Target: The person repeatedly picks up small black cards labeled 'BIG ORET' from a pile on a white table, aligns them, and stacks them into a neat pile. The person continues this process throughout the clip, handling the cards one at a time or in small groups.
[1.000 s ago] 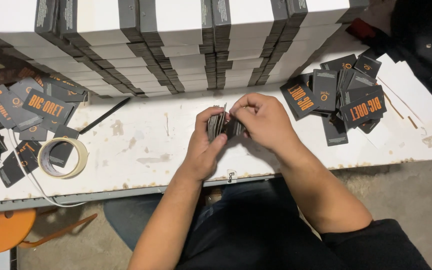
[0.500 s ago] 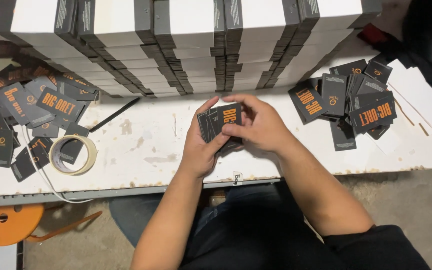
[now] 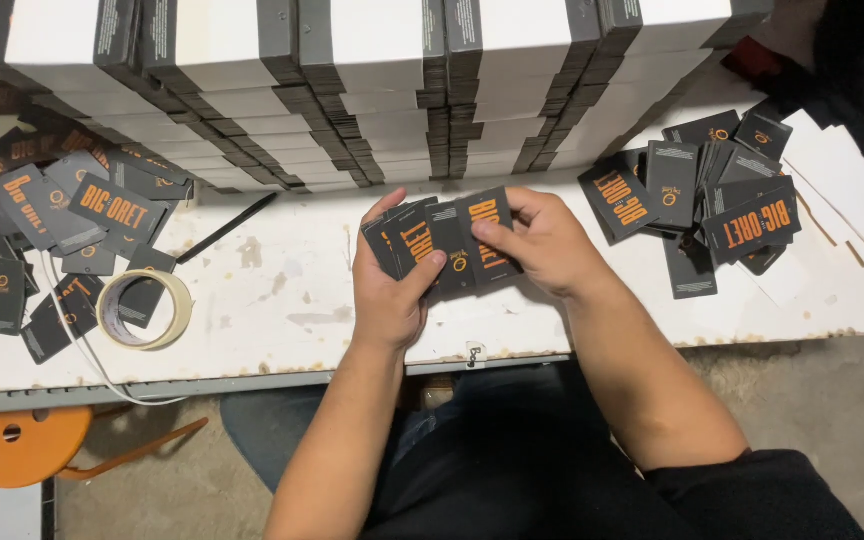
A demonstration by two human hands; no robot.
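Both hands are closed on one small fan of dark hang tags with orange print, held just above the near edge of the white worktable. By the left hand the fan is gripped from below, thumb laid across the faces; by the right hand its right end is pinched between thumb and forefinger. A second ago the same tags were held as a tight, edge-on stack; since then they have been turned face up and spread, so that several faces can now be seen at once, which suggests that sorting or counting is in hand. A loose heap of like tags lies just right of the hands, another heap well to the left beside a roll of tape. Stacked flat white-and-grey boxes are ranged along the far side.
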